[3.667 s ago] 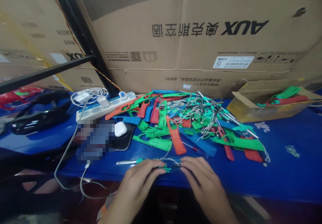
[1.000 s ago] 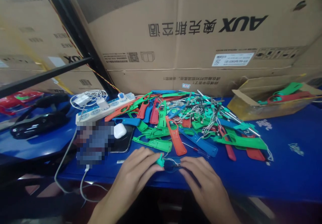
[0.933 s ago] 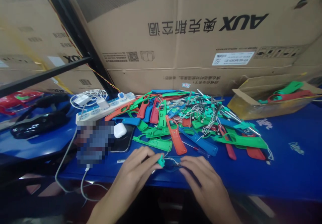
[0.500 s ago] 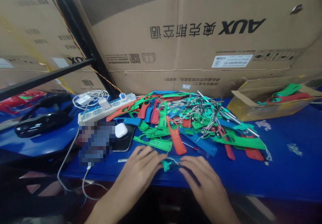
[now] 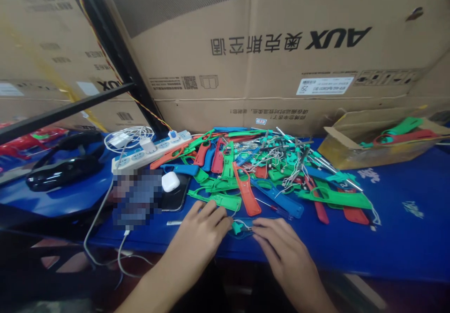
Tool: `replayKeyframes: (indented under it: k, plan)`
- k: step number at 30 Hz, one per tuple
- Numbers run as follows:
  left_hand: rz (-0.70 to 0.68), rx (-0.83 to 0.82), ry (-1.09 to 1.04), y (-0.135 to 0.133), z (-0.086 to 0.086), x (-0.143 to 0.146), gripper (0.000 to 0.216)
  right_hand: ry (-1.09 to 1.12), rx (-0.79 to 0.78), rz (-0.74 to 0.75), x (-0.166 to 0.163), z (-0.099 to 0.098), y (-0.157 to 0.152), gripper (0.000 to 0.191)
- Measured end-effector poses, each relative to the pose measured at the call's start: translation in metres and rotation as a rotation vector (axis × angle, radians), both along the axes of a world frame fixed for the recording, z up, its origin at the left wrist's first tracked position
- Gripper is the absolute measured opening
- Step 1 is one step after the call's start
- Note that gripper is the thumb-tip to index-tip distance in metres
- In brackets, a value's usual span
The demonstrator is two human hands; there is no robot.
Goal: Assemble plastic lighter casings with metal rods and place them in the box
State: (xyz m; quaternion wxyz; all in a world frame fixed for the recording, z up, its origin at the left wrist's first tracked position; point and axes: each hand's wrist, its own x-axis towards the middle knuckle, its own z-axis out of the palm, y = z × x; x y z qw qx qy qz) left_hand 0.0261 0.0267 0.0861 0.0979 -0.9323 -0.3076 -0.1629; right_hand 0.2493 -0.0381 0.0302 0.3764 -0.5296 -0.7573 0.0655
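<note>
My left hand (image 5: 202,233) and my right hand (image 5: 281,245) meet at the front edge of the blue table (image 5: 386,238). Between their fingertips sits a small teal plastic piece (image 5: 237,228) with thin white wire, on a blue plastic part mostly hidden under my fingers. Both hands have their fingers curled and pinched on that assembly. A thin metal rod (image 5: 174,222) sticks out to the left from under my left hand. Just beyond lies a heap of green, red and blue plastic handles (image 5: 260,177) mixed with wires and metal probes.
A white power strip (image 5: 147,151) with chargers, a phone (image 5: 174,198) bearing a white earbud case (image 5: 170,181), and a black helmet (image 5: 63,165) lie to the left. A cardboard box (image 5: 372,146) with finished pieces stands at right. Big AUX cartons (image 5: 281,59) wall the back.
My left hand has slid right and forward over the rod, so less of the rod shows. The teal piece has shifted slightly right between my fingertips. The right hand has barely moved.
</note>
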Motion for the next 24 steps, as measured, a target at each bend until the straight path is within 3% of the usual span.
replayKeyframes:
  k: [11, 24]
  plan:
    - [0.019, 0.033, 0.016, 0.004, -0.004, 0.01, 0.028, 0.066, -0.085, 0.012, 0.002, 0.002, -0.001, 0.013]
    - [-0.038, -0.109, -0.068, 0.014, -0.007, 0.007, 0.04, 0.082, -0.066, 0.01, 0.002, 0.001, 0.0, 0.014]
